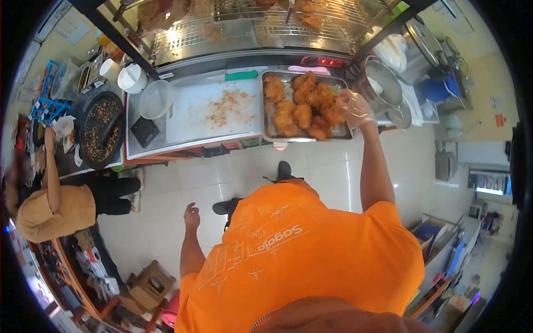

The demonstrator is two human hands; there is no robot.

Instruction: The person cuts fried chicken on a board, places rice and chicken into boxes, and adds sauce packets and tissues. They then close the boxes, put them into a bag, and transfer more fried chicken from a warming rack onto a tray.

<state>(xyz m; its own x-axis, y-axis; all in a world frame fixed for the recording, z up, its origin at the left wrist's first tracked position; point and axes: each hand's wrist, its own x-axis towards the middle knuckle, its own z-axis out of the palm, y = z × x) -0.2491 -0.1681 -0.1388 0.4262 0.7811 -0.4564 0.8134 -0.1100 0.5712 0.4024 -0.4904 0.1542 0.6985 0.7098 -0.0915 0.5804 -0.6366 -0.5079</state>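
Reaching out over the surface, the right hand, wrapped in a clear plastic glove, is hovering at the right-hand end of the rectangular metal tray, its fingers spreading over the outermost of the golden-brown fried chicken pieces. The glove is blurring the grip, so I cannot tell whether it is closing on a piece or only touching it. The chicken is lying heaped in the tray, which is sitting on the surface just beside the white cutting board, and that board is carrying a scatter of brown crumbs. The left hand is hanging bare at the person's side, well apart from the surface, its grip loosely wide and holding nothing. A round clear plastic tub is resting at the left edge of the board, and a green handle is lying along its far edge. Shiny steel pot lids are standing just to the right of the tray. Above, a wire rack is holding more fried pieces. To the left, a co-worker in a tan shirt is stretching an arm up beside a round black pan of browned bits.
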